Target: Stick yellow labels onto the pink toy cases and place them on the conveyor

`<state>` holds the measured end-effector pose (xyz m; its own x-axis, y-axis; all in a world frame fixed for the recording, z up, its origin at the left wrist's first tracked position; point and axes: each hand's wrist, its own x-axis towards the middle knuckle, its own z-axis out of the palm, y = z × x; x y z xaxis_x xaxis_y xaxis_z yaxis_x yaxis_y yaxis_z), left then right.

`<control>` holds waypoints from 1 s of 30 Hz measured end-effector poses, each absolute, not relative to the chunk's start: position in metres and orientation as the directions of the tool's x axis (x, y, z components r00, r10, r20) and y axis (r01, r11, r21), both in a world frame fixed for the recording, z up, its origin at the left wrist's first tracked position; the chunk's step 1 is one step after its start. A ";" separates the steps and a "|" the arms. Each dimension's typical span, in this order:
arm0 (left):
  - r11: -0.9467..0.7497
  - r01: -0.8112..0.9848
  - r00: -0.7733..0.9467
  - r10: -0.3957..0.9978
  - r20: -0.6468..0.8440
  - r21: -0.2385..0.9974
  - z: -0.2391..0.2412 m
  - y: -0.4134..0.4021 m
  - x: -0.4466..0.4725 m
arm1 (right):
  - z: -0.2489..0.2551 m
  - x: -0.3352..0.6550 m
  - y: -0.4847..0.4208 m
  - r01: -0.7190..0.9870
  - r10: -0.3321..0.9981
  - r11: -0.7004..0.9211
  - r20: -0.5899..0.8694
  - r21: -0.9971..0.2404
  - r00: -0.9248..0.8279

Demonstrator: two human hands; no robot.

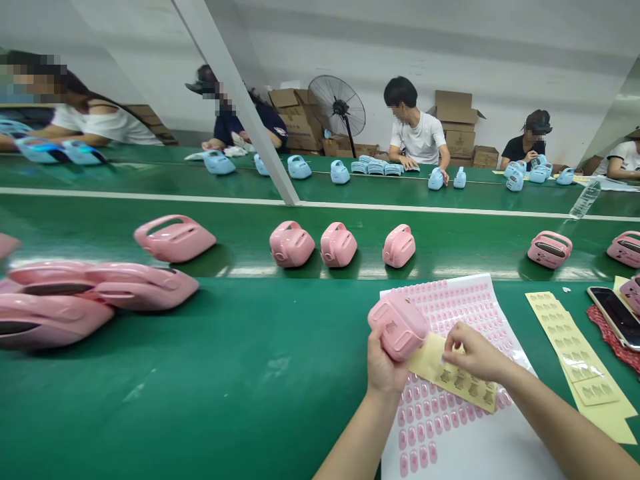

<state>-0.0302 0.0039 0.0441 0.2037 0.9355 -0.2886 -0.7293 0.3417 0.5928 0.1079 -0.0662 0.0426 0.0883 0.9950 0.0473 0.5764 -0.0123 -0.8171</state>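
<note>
While the left hand [386, 365] has its fingers clamped on a pink case [399, 325] right of the frame's centre, apparently angled for a clear view, the right hand [471, 351] pinches its fingers together over a yellow sticker sheet [454, 379], presumably close for short reach.

One head-worn camera looks forward and down across the nearby green table [225, 407] toward the wall [505, 57].

Bench [210, 400] layout, roughly
A label strip [457, 381] is set over the sticker sheet [465, 460]; phone [617, 317]'s parked far right, cases [339, 247] (loosely spaced) are lined up behind.
</note>
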 end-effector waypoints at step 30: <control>0.472 -0.844 0.391 0.866 -0.311 0.256 0.030 0.012 -0.035 | 0.030 0.160 0.016 0.825 0.888 -0.082 0.335 -0.559 0.315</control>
<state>-0.0349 0.0116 0.0303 0.3908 0.8664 -0.3107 -0.8435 0.4722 0.2559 0.1597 0.0160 0.0300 0.3148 0.8880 0.3354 0.8255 -0.0817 -0.5585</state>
